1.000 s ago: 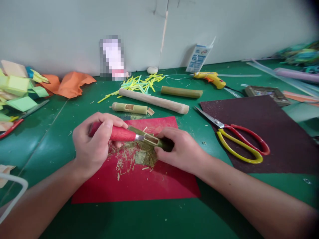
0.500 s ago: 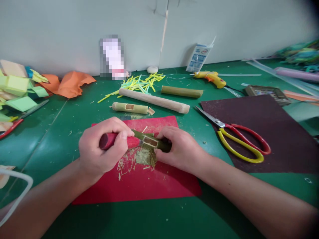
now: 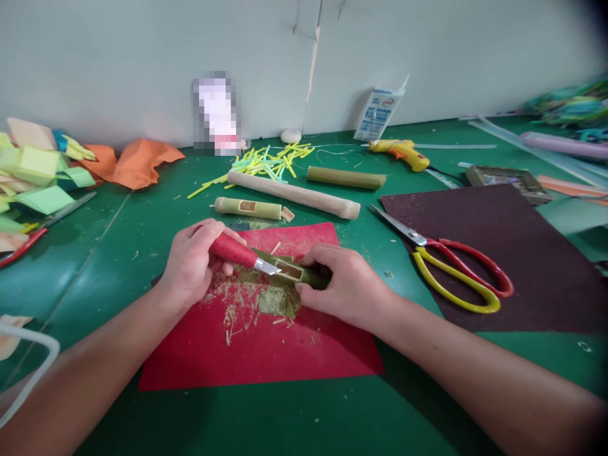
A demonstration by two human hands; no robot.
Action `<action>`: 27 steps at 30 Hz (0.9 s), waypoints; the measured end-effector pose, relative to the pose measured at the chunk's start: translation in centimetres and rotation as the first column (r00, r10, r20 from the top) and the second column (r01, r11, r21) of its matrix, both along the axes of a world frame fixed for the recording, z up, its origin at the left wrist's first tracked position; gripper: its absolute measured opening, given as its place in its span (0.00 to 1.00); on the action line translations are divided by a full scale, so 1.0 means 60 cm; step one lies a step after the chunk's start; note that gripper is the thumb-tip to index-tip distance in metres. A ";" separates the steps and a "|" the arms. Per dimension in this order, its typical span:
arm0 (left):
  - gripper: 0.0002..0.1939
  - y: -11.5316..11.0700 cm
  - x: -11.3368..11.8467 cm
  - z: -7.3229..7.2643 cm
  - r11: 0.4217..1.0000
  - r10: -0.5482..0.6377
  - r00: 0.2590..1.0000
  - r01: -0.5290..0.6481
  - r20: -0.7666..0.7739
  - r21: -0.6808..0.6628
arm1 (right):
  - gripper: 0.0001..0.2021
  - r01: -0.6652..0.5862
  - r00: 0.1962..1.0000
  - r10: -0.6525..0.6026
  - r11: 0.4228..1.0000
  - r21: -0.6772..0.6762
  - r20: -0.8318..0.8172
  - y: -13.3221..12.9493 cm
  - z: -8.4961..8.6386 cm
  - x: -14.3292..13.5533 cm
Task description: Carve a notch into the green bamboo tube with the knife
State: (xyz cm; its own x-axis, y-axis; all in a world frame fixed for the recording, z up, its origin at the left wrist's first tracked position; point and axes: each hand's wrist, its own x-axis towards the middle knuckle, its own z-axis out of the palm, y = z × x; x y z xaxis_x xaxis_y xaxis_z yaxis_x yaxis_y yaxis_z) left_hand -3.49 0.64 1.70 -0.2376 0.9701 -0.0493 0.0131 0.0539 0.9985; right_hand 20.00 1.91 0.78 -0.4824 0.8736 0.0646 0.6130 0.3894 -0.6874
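My left hand is closed around the red handle of a carving knife. Its short steel blade points right, at the near end of a rectangular opening cut in a green bamboo tube. My right hand grips the tube's right end between thumb and fingers. The tube lies over a red sheet strewn with pale shavings. Just behind, a paler bamboo piece with a similar cut-out lies beside a small cut chip.
Scissors lie open on a dark sheet at the right. Behind are a long pale stick, a bamboo tube, yellow strips and a yellow glue gun. Folded paper sits at the left.
My left hand has shifted left and changed its hold on the knife, so the handle now slants down to the right and the blade shows. My right hand keeps its grip on the bamboo.
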 end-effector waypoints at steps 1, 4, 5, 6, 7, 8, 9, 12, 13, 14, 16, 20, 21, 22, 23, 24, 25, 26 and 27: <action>0.15 0.001 0.001 0.002 1.000 -0.002 1.000 0.002 0.016 -0.026 | 0.05 0.012 1.000 -0.013 0.999 -0.041 -0.021 0.001 0.001 0.001; 0.16 0.001 0.004 0.005 0.997 0.010 0.997 -0.005 0.072 -0.078 | 0.05 0.055 0.994 -0.069 0.987 -0.154 -0.089 0.003 0.005 0.001; 0.15 0.001 0.005 0.006 0.997 0.021 0.996 -0.014 0.084 -0.080 | 0.05 0.070 0.990 -0.092 0.980 -0.186 -0.108 0.004 0.005 0.002; 0.15 0.001 0.006 0.006 0.997 0.029 0.996 -0.023 0.089 -0.077 | 0.06 0.083 0.986 -0.111 0.974 -0.213 -0.121 0.005 0.006 0.002; 0.15 0.001 0.006 0.007 0.997 0.036 0.995 -0.029 0.089 -0.073 | 0.06 0.091 0.984 -0.124 0.968 -0.235 -0.131 0.005 0.007 0.003; 0.15 0.001 0.007 0.008 0.997 0.038 0.996 -0.032 0.085 -0.069 | 0.06 0.093 0.981 -0.131 0.964 -0.251 -0.140 0.005 0.009 0.004; 0.16 0.001 0.008 0.008 0.997 0.039 0.996 -0.034 0.083 -0.064 | 0.06 0.096 0.979 -0.138 0.960 -0.262 -0.149 0.005 0.011 0.005; 0.17 0.000 0.012 0.010 0.999 0.044 0.996 -0.043 0.084 -0.016 | 0.07 0.109 0.969 -0.168 0.948 -0.299 -0.181 0.006 0.023 0.010; 0.18 -0.001 0.013 0.010 0.999 0.046 0.996 -0.047 0.083 0.007 | 0.06 0.112 0.964 -0.180 0.942 -0.317 -0.194 0.007 0.028 0.011; 0.18 -0.002 0.014 0.011 0.998 0.046 0.996 -0.048 0.080 0.029 | 0.06 0.110 0.959 -0.189 0.934 -0.340 -0.209 0.008 0.032 0.012; 0.17 -0.005 0.016 0.011 0.995 0.049 0.997 -0.054 0.062 0.078 | 0.07 0.076 0.948 -0.194 0.908 -0.412 -0.252 0.010 0.038 0.014; 0.14 -0.012 0.018 0.012 0.978 0.097 0.994 -0.103 0.042 0.180 | 0.09 0.003 0.925 -0.211 0.835 -0.551 -0.315 0.013 0.038 0.015; 0.13 -0.013 0.019 0.012 0.976 0.106 0.993 -0.113 0.050 0.185 | 0.09 -0.002 0.923 -0.216 0.826 -0.564 -0.320 0.014 0.037 0.015; 0.13 -0.013 0.020 0.012 0.976 0.112 0.992 -0.121 0.061 0.181 | 0.09 -0.006 0.921 -0.218 0.820 -0.572 -0.323 0.014 0.035 0.015; 0.13 -0.013 0.021 0.013 0.977 0.117 0.990 -0.128 0.073 0.173 | 0.09 -0.010 0.920 -0.219 0.818 -0.576 -0.326 0.014 0.034 0.015; 0.13 -0.013 0.021 0.013 0.978 0.120 0.989 -0.132 0.084 0.164 | 0.10 -0.011 0.918 -0.220 0.816 -0.578 -0.329 0.014 0.034 0.015; 0.13 -0.012 0.022 0.013 0.978 0.120 0.989 -0.133 0.091 0.158 | 0.10 -0.011 0.917 -0.223 0.815 -0.580 -0.331 0.014 0.033 0.015; 0.13 -0.011 0.022 0.014 0.979 0.116 0.989 -0.129 0.089 0.161 | 0.10 -0.009 0.914 -0.228 0.814 -0.580 -0.335 0.014 0.033 0.015; 0.13 -0.010 0.022 0.014 0.978 0.110 0.991 -0.122 0.080 0.171 | 0.11 -0.006 0.913 -0.232 0.815 -0.579 -0.336 0.014 0.033 0.015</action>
